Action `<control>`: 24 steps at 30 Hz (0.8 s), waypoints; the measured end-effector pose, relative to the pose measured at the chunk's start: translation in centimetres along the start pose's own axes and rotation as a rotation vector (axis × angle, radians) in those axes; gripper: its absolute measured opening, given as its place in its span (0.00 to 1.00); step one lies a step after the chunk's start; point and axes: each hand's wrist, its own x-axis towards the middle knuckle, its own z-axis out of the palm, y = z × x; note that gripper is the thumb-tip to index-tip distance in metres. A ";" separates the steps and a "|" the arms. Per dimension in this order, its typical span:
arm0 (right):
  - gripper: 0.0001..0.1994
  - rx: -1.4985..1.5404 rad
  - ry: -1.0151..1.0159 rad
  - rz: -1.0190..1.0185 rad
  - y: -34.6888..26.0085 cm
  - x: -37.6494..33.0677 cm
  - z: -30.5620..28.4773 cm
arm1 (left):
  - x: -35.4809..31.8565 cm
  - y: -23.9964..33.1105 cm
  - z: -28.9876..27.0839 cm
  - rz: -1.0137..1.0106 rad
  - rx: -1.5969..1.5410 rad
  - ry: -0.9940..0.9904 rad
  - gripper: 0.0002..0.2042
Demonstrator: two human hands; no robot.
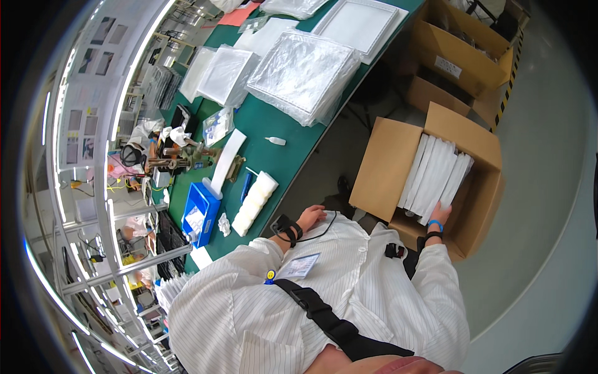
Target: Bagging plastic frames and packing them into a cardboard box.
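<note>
My right hand (pixel 441 214) reaches into an open cardboard box (pixel 389 168) on my right. It grips the near end of a white flat package (pixel 436 187), one of several standing on edge side by side in the box. Its fingertips are partly hidden against the package. A blue band and a black band circle that wrist. My left hand (pixel 311 217) rests in front of my waist, near the edge of the green table (pixel 288 163). Its fingers are loosely stretched out and hold nothing. A black strap with a thin cable is around the left wrist.
Plastic-wrapped white trays (pixel 302 71) lie at the table's far end. Nearer are a small white bottle (pixel 276 141), a blue bin (pixel 202 212), a white foam block (pixel 254 204) and a clamp-like fixture (pixel 199 157). More cardboard boxes (pixel 458 47) stand beyond the open one.
</note>
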 end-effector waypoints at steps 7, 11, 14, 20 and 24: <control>0.35 -0.075 -0.052 0.108 -0.1 -1.9 -0.9 | 0.1 -1.3 -0.5 0.020 -0.206 0.014 0.19; 0.36 -0.080 -0.100 0.185 0.8 -1.9 -0.9 | 0.3 -0.7 -0.2 0.028 -0.186 0.012 0.19; 0.37 -0.104 -0.100 0.182 1.0 -2.2 -0.9 | 0.5 -0.5 0.0 0.031 -0.171 0.012 0.19; 0.37 -0.091 -0.163 0.235 -0.2 -2.1 -1.4 | 1.0 -0.6 0.1 0.046 -0.165 0.015 0.19; 0.37 -0.052 -0.101 0.228 0.9 -1.6 -1.1 | 0.8 0.0 0.6 0.049 -0.155 0.015 0.19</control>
